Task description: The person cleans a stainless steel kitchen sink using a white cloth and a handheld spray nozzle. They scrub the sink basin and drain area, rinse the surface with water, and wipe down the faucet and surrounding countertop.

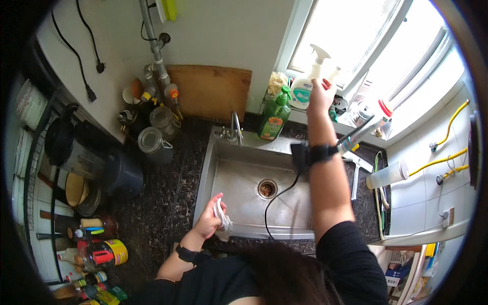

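Over the near left corner of the steel sink (244, 230), my left hand (207, 223) grips a crumpled white cloth (225, 223). My right hand (321, 98) is stretched out to the windowsill, fingers curled. It overlaps a white spray bottle (302, 91) with a teal label, and a second white bottle (334, 75) shows behind the fingers. Whether they hold either bottle is hidden. A green pump bottle of dish soap (273, 118) stands on the sink's back ledge, left of my right forearm.
A metal faucet (233, 131) rises at the sink's back left. Glass clip-lid jars (150, 141) and a blender (80, 160) stand on the left, with sauce bottles (101, 253) nearer me. A squeegee (357, 167) and plastic cup (389, 174) lie right. A black cable (267, 207) hangs across the sink.
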The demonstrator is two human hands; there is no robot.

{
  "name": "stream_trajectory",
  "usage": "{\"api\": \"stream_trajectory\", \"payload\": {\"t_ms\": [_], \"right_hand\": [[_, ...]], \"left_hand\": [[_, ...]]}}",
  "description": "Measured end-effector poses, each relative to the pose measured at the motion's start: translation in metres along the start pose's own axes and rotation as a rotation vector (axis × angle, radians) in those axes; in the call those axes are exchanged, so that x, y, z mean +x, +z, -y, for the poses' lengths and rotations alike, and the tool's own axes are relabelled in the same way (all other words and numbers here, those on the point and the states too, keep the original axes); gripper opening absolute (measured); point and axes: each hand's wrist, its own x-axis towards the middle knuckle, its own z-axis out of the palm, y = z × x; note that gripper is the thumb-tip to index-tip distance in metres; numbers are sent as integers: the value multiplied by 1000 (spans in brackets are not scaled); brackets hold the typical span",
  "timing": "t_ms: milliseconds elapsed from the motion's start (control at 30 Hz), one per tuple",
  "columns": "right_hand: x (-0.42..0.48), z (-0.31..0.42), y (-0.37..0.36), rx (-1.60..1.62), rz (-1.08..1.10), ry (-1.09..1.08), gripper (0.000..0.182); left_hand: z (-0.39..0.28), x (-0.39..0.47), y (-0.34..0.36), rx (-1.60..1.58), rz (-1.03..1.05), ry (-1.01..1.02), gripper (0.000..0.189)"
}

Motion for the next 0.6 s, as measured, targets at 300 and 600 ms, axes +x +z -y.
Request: {"api": "stream_trajectory", "payload": {"t_ms": [300,600], "right_hand": [[292,-134,-52,-537,73,-152,56],[163,-50,6,-598,-57,-190,47]], "left_hand": [[-30,40,-8,1209,219,438,69],[-51,37,-34,1478,-34,629,65]]}}
